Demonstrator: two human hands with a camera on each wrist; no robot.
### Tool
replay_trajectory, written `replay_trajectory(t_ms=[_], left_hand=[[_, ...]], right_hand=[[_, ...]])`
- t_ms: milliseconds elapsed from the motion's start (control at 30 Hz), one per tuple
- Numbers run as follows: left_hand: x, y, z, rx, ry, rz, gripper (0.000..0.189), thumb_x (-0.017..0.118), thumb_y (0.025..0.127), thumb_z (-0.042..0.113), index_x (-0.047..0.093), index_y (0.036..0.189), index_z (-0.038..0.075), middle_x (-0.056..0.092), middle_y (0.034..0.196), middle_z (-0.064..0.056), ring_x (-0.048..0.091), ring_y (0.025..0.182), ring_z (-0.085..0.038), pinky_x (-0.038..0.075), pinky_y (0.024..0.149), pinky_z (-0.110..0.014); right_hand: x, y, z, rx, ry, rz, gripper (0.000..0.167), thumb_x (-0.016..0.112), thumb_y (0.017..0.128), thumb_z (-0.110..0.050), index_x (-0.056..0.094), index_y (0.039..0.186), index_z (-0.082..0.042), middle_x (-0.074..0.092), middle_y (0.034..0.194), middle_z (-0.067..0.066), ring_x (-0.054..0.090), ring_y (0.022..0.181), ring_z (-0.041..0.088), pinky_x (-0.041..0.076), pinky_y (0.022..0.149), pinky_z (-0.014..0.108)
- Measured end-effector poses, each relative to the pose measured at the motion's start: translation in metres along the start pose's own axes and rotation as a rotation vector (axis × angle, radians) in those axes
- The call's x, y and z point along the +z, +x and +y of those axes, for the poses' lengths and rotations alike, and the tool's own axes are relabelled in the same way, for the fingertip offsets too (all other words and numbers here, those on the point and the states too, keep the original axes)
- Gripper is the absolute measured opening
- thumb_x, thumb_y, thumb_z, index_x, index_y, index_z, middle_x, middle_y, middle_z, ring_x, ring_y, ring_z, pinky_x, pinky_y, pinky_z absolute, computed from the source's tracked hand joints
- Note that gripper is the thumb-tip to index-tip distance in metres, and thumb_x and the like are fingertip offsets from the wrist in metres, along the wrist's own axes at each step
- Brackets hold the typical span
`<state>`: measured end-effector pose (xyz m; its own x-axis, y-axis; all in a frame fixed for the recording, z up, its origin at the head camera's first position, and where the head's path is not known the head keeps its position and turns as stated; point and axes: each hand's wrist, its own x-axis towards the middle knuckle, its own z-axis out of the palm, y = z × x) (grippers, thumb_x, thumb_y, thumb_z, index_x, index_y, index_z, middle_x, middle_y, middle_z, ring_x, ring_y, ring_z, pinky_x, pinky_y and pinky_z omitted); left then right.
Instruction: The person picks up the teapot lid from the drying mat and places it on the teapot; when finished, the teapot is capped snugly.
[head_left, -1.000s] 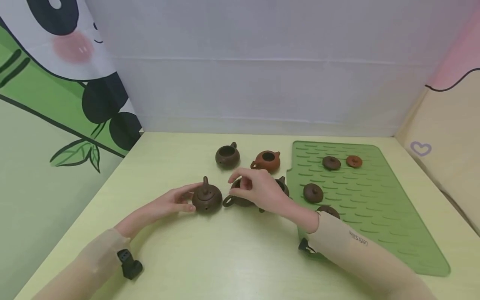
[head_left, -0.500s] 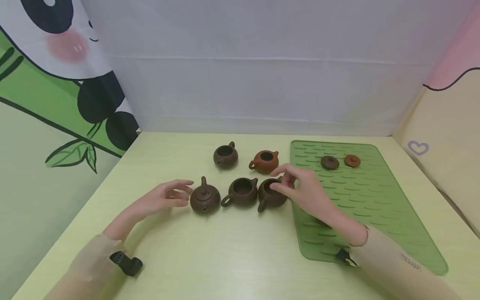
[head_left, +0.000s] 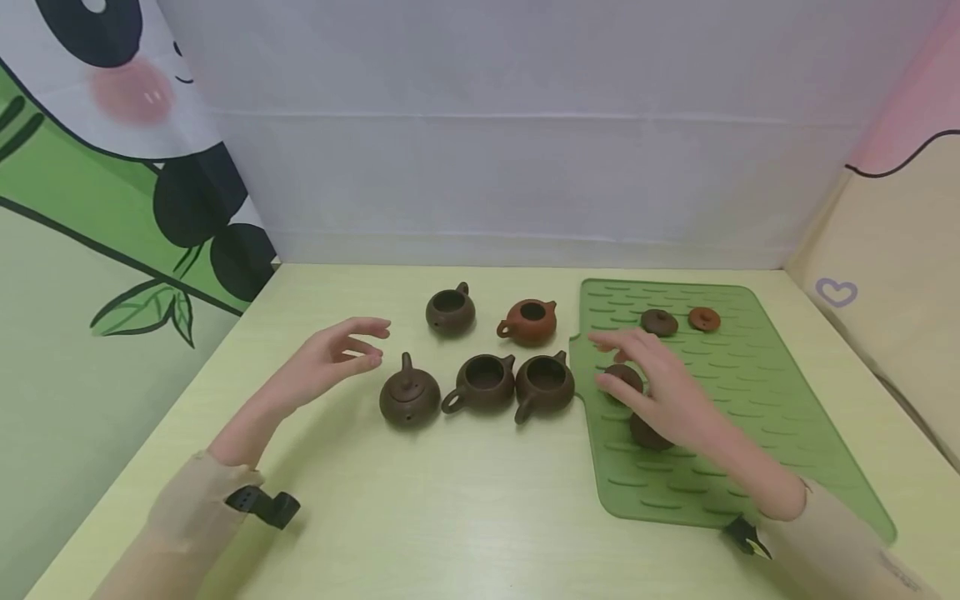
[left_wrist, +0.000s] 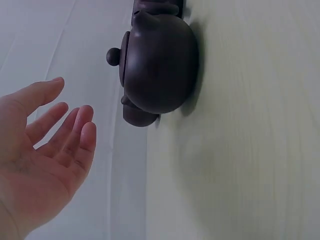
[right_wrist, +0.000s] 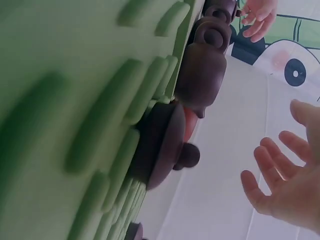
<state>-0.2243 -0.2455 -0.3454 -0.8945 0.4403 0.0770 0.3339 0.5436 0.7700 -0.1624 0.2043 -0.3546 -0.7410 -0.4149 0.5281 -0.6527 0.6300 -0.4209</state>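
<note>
Fingers [left_wrist: 88,139] apart, a left hand [head_left: 322,360] hovers near a round brown clay teapot [head_left: 409,404], a right hand [head_left: 667,390] over domed brown clay lids [head_left: 649,435].

Legible text, brand names and numbers: none. Right sleeve [head_left: 840,542]: a single short line of faint dark marking [head_left: 897,572] lies along the beige fabric, close to the lower right corner of the head view (it resembles lettering, but its characters are too blurred to read). Right-hand panel [head_left: 900,333]: one heart sign [head_left: 836,289], executed as a purple outline, stands on the cream-coloured surface above the right edge of the table [head_left: 480,517]. The heart's point is directed downward; its interior shows the same cream as the surrounding area.
</note>
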Motion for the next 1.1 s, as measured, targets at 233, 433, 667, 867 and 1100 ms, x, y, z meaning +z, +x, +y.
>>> replay_trajectory(t_ms=[233,433,667,867,1100], left_hand=[[0.016,0.015,0.015,0.107,-0.032,-0.003,0.047,0.065,0.096,0.018,0.05,0.141,0.015,0.054,0.142,-0.009,0.065,0.112,-0.029,0.055,0.088,-0.023],[0.03,0.028,0.024,0.154,-0.008,-0.036,0.046,0.065,0.096,0.015,0.052,0.14,0.017,0.054,0.144,-0.006,0.066,0.111,-0.032,0.056,0.09,-0.033],[0.044,0.043,0.029,0.212,0.075,-0.122,0.056,0.066,0.094,0.013,0.046,0.146,0.014,0.05,0.147,-0.009,0.066,0.11,-0.029,0.056,0.093,-0.04],[0.054,0.051,0.029,0.216,0.132,-0.185,0.063,0.07,0.092,0.017,0.043,0.149,0.015,0.048,0.151,-0.008,0.064,0.113,-0.026,0.054,0.095,-0.043],[0.061,0.055,0.031,0.192,0.223,-0.258,0.074,0.075,0.088,0.026,0.039,0.152,0.014,0.046,0.153,-0.007,0.061,0.12,-0.026,0.056,0.093,-0.043]], right_hand=[[-0.015,-0.022,0.006,0.061,-0.068,-0.166,0.075,0.07,0.092,-0.018,0.03,0.156,-0.023,0.042,0.151,0.008,0.04,0.135,0.031,0.037,0.104,0.057],[-0.024,-0.035,0.013,0.096,-0.103,-0.207,0.081,0.072,0.09,-0.017,0.026,0.157,-0.023,0.042,0.149,0.012,0.041,0.132,0.034,0.037,0.102,0.059],[-0.027,-0.043,0.016,0.12,-0.131,-0.24,0.083,0.072,0.089,-0.021,0.025,0.157,-0.027,0.047,0.144,0.013,0.044,0.127,0.033,0.037,0.099,0.061],[-0.028,-0.047,0.019,0.141,-0.171,-0.27,0.082,0.072,0.09,-0.023,0.026,0.157,-0.029,0.05,0.141,0.012,0.046,0.124,0.032,0.041,0.096,0.063],[-0.03,-0.052,0.025,0.115,-0.211,-0.259,0.074,0.075,0.088,-0.022,0.038,0.151,-0.026,0.056,0.132,0.008,0.05,0.12,0.03,0.043,0.092,0.062]])
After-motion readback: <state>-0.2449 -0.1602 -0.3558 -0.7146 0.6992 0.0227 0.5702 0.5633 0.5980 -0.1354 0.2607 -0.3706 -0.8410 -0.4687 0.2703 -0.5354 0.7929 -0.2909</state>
